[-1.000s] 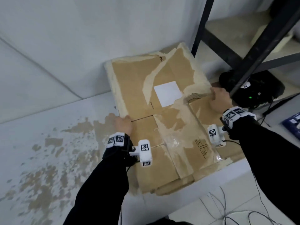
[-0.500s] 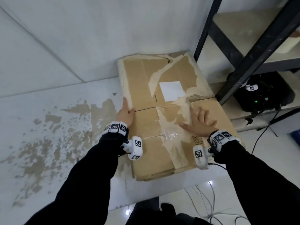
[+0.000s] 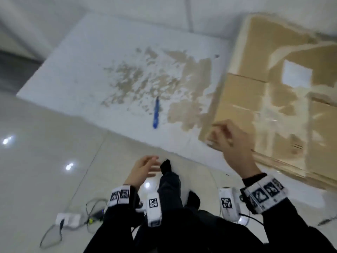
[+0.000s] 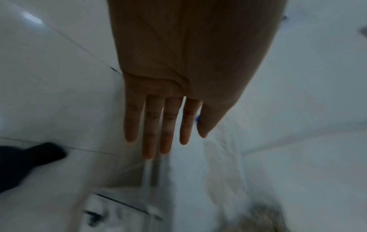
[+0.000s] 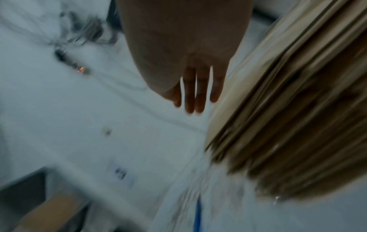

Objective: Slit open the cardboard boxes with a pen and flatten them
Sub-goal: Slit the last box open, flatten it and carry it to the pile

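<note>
Flattened cardboard boxes [image 3: 259,99]: brown corrugated stack, torn pale tape strips and a blank white square label on top, lying at right end of white table [image 3: 76,73] with flaked, brown-patched paint; printing too blurred to read. Blue pen [image 3: 156,114]: slim plastic barrel, loose on table left of stack. Left hand [image 3: 141,171] and right hand [image 3: 235,143]: both empty, fingers straight and close together, right just beside stack's near corner.

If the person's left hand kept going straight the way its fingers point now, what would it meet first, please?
Probably nothing soon: the open left hand hangs over the glossy tiled floor, fingers aimed toward the low white platform. The platform's near edge would likely come first, left of the blue pen. Depth is unclear.
</note>
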Tool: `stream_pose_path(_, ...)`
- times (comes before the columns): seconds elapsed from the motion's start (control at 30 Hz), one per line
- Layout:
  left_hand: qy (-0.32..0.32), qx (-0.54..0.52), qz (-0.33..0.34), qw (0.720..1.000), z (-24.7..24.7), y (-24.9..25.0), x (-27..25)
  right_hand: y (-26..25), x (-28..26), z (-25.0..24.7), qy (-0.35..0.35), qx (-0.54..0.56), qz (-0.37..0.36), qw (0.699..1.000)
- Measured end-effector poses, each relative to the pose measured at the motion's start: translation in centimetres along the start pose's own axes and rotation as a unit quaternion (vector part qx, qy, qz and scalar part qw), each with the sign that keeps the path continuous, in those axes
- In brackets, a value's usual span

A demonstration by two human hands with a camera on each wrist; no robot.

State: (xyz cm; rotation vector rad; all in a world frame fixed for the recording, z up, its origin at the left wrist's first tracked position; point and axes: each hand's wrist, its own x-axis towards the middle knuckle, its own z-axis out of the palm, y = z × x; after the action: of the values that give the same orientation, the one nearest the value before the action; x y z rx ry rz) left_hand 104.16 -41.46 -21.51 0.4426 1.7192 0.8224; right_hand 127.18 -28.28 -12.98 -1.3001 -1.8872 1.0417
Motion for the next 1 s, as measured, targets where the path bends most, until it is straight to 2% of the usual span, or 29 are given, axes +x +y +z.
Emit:
stream_pose_path(0.03, 0.036, -0.028, -0.044, 0.998, -1.8, -3.0, -0.8, -1.1, -0.4, 2.5, -0.118, 0.031, -0.003, 0.993)
stream_pose_path(0.07, 0.08, -0.058, -0.087, 0.991, -3.7, -6.2, -1.2, -1.7, -0.7, 5.2, -0.238, 0.051, 0.011, 0.97)
stream_pose_path(0.13, 0.165, -0.115, -0.167, 0.965, -7.4, -12.0, -2.1, -2.0, -1.1, 11.3, -0.44, 0.029, 0.054, 0.896)
stream_pose_path(0.2, 0.228, -0.175, -0.246, 0.926, -10.8, -17.4, -3.1, -1.3, -1.5, 17.7, -0.556, -0.036, 0.084, 0.826)
stream_pose_path(0.3, 0.25, -0.252, -0.348, 0.868, -15.3, -23.7, -4.8, -0.6, -1.3, 27.0, -0.622, -0.141, 0.11, 0.763)
stream_pose_path(0.37, 0.248, -0.283, -0.376, 0.847, -18.3, -25.7, -5.5, -0.4, -0.6, 32.8, -0.626, -0.177, 0.133, 0.747)
stream_pose_path(0.5, 0.263, -0.338, -0.382, 0.819, -26.0, -27.2, -5.5, -1.7, 1.5, 41.6, -0.543, -0.219, 0.239, 0.775)
stream_pose_path(0.57, 0.278, -0.361, -0.372, 0.809, -30.2, -27.2, -5.1, -3.0, 2.6, 44.7, -0.525, -0.226, 0.292, 0.767)
stream_pose_path(0.63, 0.286, -0.365, -0.352, 0.813, -34.6, -26.5, -3.9, -4.1, 4.1, 47.6, -0.506, -0.213, 0.325, 0.77)
stream_pose_path(0.73, 0.272, -0.351, -0.333, 0.832, -40.6, -24.4, -1.1, -6.1, 6.0, 50.7, -0.453, -0.197, 0.359, 0.792)
stream_pose_path(0.8, 0.273, -0.351, -0.295, 0.846, -44.4, -22.5, 0.9, -7.2, 7.3, 52.9, -0.42, -0.177, 0.388, 0.801)
stream_pose_path(0.9, 0.267, -0.358, -0.267, 0.854, -49.7, -20.3, 3.7, -8.9, 9.3, 57.0, -0.385, -0.146, 0.443, 0.797)
stream_pose_path(1.0, 0.272, -0.361, -0.25, 0.856, -55.1, -18.9, 6.4, -10.2, 11.5, 62.6, -0.38, -0.128, 0.468, 0.788)
